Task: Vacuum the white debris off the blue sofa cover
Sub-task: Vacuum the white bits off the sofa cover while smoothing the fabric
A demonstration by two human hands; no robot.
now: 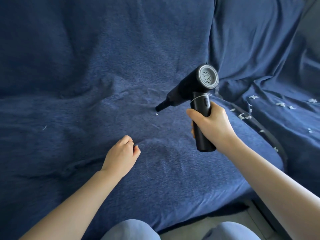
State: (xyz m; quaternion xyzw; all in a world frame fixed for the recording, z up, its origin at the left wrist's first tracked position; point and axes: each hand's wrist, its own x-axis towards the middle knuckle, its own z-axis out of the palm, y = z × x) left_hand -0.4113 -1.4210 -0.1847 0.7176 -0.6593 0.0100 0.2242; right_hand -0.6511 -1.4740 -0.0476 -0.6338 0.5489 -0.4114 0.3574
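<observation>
A blue sofa cover fills the view. My right hand grips the handle of a black handheld vacuum, whose narrow nozzle points down-left and ends just above the cover. A small white scrap lies right below the nozzle tip. A thin white sliver lies far to the left. Several white scraps are scattered on the cushion to the right. My left hand rests on the cover with its fingers curled, and I cannot tell whether it pinches the fabric.
A dark seam runs between the middle cushion and the right one. The sofa's front edge is at the bottom, with my knees in light jeans and a strip of grey floor below it.
</observation>
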